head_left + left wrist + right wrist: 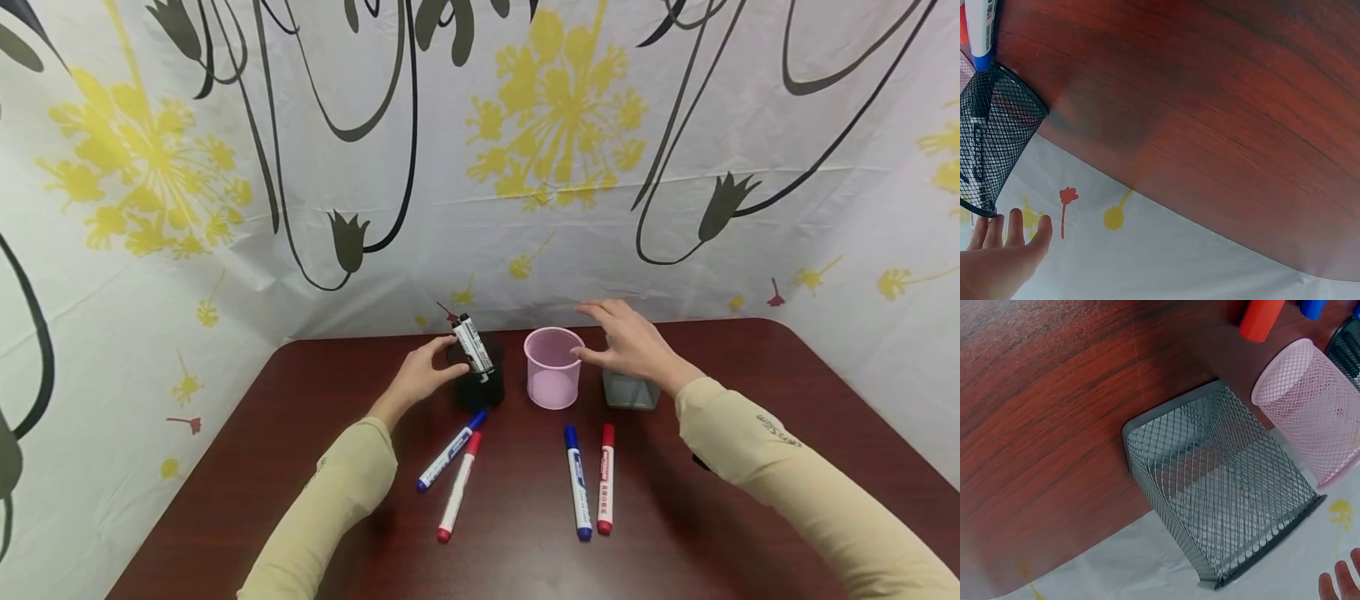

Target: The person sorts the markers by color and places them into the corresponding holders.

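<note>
My left hand (423, 375) is beside the round black mesh pen cup (482, 395), its fingers near the rim. In the left wrist view these fingers are extended and spread next to the rim of the black cup (1007, 115). Black-and-white markers (472, 346) lean in that cup and stick out above it. Over on the right, my right hand (630, 346) hovers with thumb and fingers apart, holding nothing. It partly hides the grey square mesh pen holder (632, 392); the pink round mesh cup (552, 383) stands just left of it.
In front of the cups lie a blue marker (452, 450) and a red marker (460, 487) on the left, with another blue marker (578, 483) and red marker (606, 479) on the right. A patterned cloth (420, 183) hangs behind the brown table (525, 558).
</note>
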The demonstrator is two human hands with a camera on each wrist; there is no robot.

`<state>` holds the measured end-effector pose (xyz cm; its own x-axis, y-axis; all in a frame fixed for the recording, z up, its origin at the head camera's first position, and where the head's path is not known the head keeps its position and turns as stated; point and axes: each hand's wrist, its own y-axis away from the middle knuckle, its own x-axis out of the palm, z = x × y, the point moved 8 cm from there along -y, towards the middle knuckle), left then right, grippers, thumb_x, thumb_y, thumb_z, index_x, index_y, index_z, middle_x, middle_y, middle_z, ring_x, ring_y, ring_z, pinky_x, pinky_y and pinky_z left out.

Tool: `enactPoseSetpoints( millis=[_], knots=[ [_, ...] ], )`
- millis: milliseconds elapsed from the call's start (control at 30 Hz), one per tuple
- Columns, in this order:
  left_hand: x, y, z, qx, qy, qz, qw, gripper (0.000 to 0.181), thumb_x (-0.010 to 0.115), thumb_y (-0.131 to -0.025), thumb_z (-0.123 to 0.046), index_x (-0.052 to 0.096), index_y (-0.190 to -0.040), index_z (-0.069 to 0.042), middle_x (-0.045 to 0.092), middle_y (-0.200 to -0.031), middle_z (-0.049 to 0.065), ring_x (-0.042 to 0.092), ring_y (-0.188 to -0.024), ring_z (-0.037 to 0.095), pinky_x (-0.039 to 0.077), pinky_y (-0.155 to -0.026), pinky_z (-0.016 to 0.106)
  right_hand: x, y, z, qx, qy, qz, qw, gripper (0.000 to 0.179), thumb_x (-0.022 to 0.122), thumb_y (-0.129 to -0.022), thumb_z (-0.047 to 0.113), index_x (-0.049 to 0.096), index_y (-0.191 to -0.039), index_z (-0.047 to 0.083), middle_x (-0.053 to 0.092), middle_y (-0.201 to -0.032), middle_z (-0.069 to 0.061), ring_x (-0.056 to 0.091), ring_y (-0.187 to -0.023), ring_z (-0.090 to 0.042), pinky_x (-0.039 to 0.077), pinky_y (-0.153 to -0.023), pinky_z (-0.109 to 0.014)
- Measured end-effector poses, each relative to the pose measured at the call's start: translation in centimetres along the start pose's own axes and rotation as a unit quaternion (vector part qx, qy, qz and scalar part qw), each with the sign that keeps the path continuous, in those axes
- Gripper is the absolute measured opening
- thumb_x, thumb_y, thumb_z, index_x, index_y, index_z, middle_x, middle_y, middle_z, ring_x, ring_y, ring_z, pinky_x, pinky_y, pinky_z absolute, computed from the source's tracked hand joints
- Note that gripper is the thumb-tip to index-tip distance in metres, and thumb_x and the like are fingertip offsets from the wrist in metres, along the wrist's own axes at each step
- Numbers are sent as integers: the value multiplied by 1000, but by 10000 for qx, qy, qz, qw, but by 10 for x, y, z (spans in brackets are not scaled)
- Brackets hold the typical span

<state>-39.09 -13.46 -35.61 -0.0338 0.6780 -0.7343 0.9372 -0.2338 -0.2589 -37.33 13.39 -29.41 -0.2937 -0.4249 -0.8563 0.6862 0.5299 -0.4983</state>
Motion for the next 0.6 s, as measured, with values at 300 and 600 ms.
enactPoseSetpoints(
  millis=[300,600],
  knots=[
    [-4,8,3,32,289,-614,9977,55,67,-77,-33,51,-123,-7,52,-119,9,48,-107,24,37,-88,39,17,-3,3,-132,-141,361,9992,71,70,-70,43,48,-123,1,46,-122,-17,38,-113,-33,31,-89,-50],
    [-30,34,-19,977,197,-1568,9826,45,69,-77,-27,56,-115,-5,54,-111,11,46,-102,25,35,-85,41,28,-5,-5,60,-266,934,9953,70,68,-70,47,50,-121,3,51,-117,-14,41,-111,-30,32,-90,-46]
  ],
)
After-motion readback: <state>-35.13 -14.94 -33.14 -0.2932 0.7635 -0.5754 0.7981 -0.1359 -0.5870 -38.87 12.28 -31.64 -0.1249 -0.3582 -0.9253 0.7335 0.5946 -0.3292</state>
